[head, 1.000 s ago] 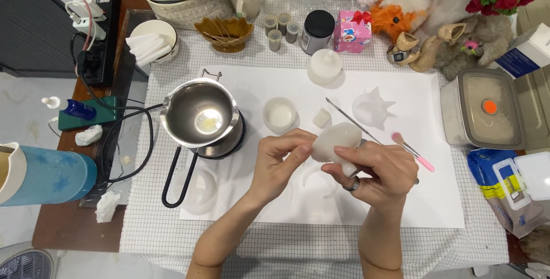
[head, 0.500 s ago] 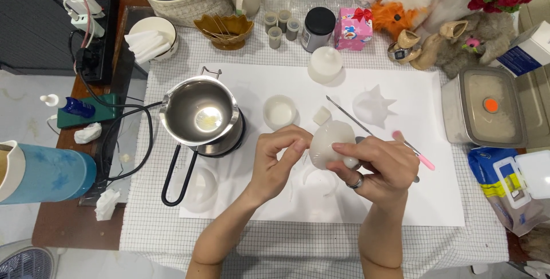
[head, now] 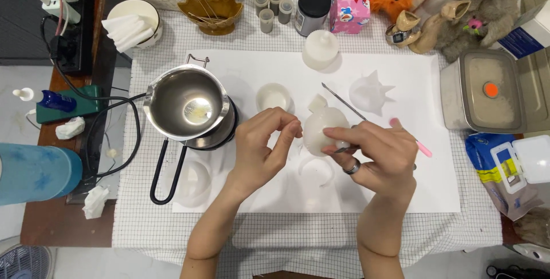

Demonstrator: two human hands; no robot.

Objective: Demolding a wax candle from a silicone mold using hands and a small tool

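Note:
My right hand [head: 378,156], with a ring on one finger, grips a rounded milky-white silicone mould [head: 322,130] just above a white paper sheet [head: 412,84]. My left hand [head: 260,153] pinches the mould's left edge with thumb and fingertips. A small white wax block [head: 317,103] lies right behind the mould. A thin metal tool [head: 338,98] and a pink brush [head: 421,147] lie partly hidden under my right hand.
A steel melting pot [head: 186,104] on a black burner stands to the left. A small white cup [head: 273,95], a star-shaped mould [head: 369,93], a white dome [head: 319,50], a lidded plastic box [head: 487,98], jars and soft toys ring the sheet.
The mould has been turned more upright and drawn closer between both hands. My left fingers have slid to its left edge. The camera view has shifted down a little.

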